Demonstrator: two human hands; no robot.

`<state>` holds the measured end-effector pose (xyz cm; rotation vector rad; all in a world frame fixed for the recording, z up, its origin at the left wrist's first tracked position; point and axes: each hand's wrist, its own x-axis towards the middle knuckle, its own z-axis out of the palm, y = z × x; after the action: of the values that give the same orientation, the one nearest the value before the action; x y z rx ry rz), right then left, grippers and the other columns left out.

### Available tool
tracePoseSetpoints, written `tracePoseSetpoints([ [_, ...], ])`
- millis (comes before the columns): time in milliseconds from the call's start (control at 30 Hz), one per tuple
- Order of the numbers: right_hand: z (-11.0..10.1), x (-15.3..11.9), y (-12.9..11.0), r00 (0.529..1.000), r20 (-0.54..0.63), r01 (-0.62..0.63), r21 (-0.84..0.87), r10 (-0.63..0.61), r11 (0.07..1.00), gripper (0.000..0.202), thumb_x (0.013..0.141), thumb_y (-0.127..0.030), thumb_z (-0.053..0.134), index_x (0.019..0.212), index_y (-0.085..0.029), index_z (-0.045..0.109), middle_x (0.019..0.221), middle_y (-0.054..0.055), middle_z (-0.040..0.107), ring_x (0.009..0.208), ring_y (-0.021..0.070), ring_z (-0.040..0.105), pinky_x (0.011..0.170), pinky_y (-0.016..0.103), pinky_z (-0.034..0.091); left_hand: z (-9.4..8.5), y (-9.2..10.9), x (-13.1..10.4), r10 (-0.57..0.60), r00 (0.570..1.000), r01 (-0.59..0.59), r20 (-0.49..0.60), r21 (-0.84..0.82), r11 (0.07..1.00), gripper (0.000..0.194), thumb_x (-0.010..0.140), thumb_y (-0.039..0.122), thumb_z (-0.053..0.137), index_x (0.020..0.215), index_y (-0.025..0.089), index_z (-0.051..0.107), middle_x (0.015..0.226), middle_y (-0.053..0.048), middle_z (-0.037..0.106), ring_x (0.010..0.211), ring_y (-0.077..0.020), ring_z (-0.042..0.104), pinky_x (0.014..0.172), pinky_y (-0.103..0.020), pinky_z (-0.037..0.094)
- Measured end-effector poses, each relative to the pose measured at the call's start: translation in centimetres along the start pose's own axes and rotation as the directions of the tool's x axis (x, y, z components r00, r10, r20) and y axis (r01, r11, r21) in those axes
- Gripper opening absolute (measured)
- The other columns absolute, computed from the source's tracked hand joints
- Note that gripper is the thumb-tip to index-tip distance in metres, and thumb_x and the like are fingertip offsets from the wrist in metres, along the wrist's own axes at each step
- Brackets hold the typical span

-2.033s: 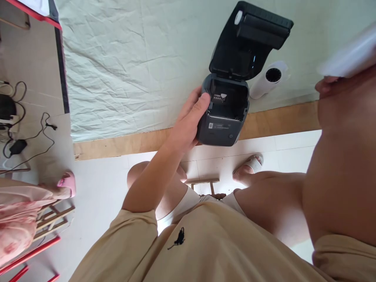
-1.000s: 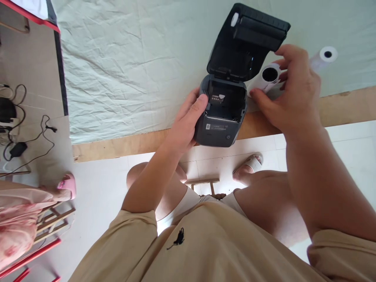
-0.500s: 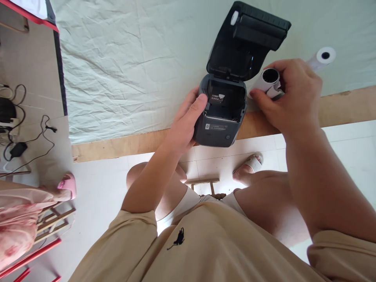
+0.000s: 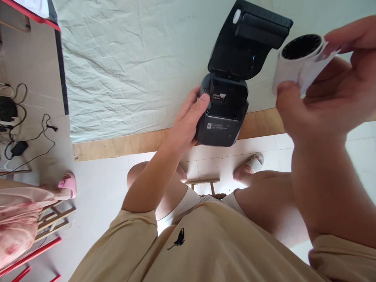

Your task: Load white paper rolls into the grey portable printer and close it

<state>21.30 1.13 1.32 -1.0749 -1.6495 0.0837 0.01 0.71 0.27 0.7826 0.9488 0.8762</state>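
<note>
My left hand (image 4: 188,121) grips the left side of a black label printer (image 4: 221,127), thumb on its edge. The printer's lid (image 4: 237,49) is swung up, and no roll lies in the bay. To its right and higher up, my right hand (image 4: 326,94) holds a white paper roll (image 4: 289,74) with a wide black core. The roll's loose paper end (image 4: 319,66) sticks out toward my fingers, thumb pressed on the roll's side.
A pale green cloth (image 4: 132,70) covers the table, with a bare wooden edge (image 4: 123,147) in front. Black cables and an adapter (image 4: 19,150) lie on the left. A person in a pink slipper (image 4: 69,184) sits by a wooden stool (image 4: 54,225).
My right hand has lifted the paper roll up and to the right, nearer the camera, and now hides the second roll. The printer has barely moved.
</note>
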Motion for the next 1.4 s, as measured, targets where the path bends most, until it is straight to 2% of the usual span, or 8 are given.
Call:
tracePoseSetpoints([
  [167,1.5,0.1,-3.1,0.97,0.201,0.16,-0.117,-0.134,0.98,0.032,0.073,-0.019,0.07,0.103,-0.023,0.061,0.091,0.001,0.067,0.086,0.016,0.064,0.068,0.031,0.056,0.3,0.4,-0.4,0.056,0.998,-0.055,0.025,-0.029,0.998,0.034,0.09,0.046,0.057,0.118,0.029,0.055,0.097,0.001,0.067,0.081,-0.0144,0.073,0.057,-0.022,0.055],
  [400,2.1,-0.2,-3.5,0.95,0.308,0.129,-0.216,-0.058,0.968,0.017,0.083,-0.012,0.059,0.092,-0.026,0.061,0.094,-0.001,0.069,0.085,0.0149,0.068,0.066,0.031,0.055,0.1,0.7,-0.5,0.016,1.0,-0.015,-0.01,0.093,0.996,0.035,0.092,0.047,0.053,0.124,0.032,0.054,0.11,0.002,0.067,0.105,-0.0236,0.073,0.064,-0.025,0.059],
  [600,2.1,-0.2,-3.5,0.947,0.307,0.164,-0.225,-0.09,0.96,0.023,0.079,-0.007,0.052,0.089,-0.026,0.059,0.08,-0.005,0.067,0.073,0.0135,0.066,0.059,0.029,0.051,0.3,0.8,-0.6,0.022,0.999,-0.023,0.026,0.054,0.998,0.042,0.087,0.054,0.058,0.122,0.031,0.054,0.109,0.0,0.069,0.095,-0.0196,0.073,0.06,-0.023,0.059],
  [767,2.3,-0.7,-4.4,0.933,0.268,0.266,-0.064,-0.24,0.962,0.031,0.07,-0.003,0.053,0.092,-0.026,0.056,0.075,-0.006,0.066,0.071,0.013,0.066,0.066,0.031,0.052,-0.1,0.3,-0.3,0.058,0.997,-0.058,0.05,-0.006,0.998,0.033,0.089,0.048,0.056,0.118,0.031,0.055,0.097,0.001,0.069,0.085,-0.0155,0.071,0.056,-0.022,0.055],
  [1000,2.4,-1.3,-4.6,0.896,0.356,0.235,0.125,-0.265,0.964,0.023,0.079,-0.033,0.063,0.098,-0.023,0.055,0.072,-0.002,0.064,0.07,0.0158,0.065,0.069,0.036,0.048,-1.0,-0.1,0.3,0.127,0.986,-0.137,0.11,0.084,0.987,0.045,0.077,0.045,0.073,0.116,0.033,0.054,0.082,0.005,0.067,0.079,-0.0141,0.071,0.061,-0.021,0.055],
  [1133,2.3,-1.4,-3.2,0.981,0.148,0.106,0.136,-0.126,0.985,0.015,0.08,-0.026,0.059,0.095,-0.027,0.056,0.07,-0.003,0.06,0.068,0.0149,0.063,0.061,0.032,0.048,-0.5,0.3,-0.3,0.131,0.99,-0.136,0.06,0.087,0.987,0.045,0.077,0.043,0.073,0.116,0.029,0.055,0.093,0.002,0.068,0.092,-0.018,0.072,0.07,-0.024,0.057],
  [1233,2.2,-1.5,-2.0,0.999,-0.023,-0.028,0.027,0.029,0.999,0.015,0.081,-0.028,0.055,0.096,-0.027,0.057,0.086,0.002,0.058,0.079,0.0168,0.062,0.064,0.033,0.047,-0.3,0.4,-0.6,0.121,0.991,-0.126,0.049,0.106,0.986,0.054,0.074,0.045,0.075,0.121,0.03,0.054,0.105,-0.002,0.069,0.104,-0.0237,0.071,0.075,-0.028,0.059],
  [1400,1.9,-1.4,-1.3,0.949,0.208,-0.25,0.04,0.237,0.967,0.051,0.083,-0.03,0.053,0.131,-0.037,0.04,0.14,0.005,0.045,0.115,0.022,0.06,0.088,0.039,0.053,-0.6,0.4,-0.5,0.114,0.992,-0.122,0.063,0.145,0.982,0.065,0.068,0.033,0.079,0.127,0.029,0.052,0.118,-0.004,0.067,0.11,-0.026,0.068,0.084,-0.032,0.059],
])
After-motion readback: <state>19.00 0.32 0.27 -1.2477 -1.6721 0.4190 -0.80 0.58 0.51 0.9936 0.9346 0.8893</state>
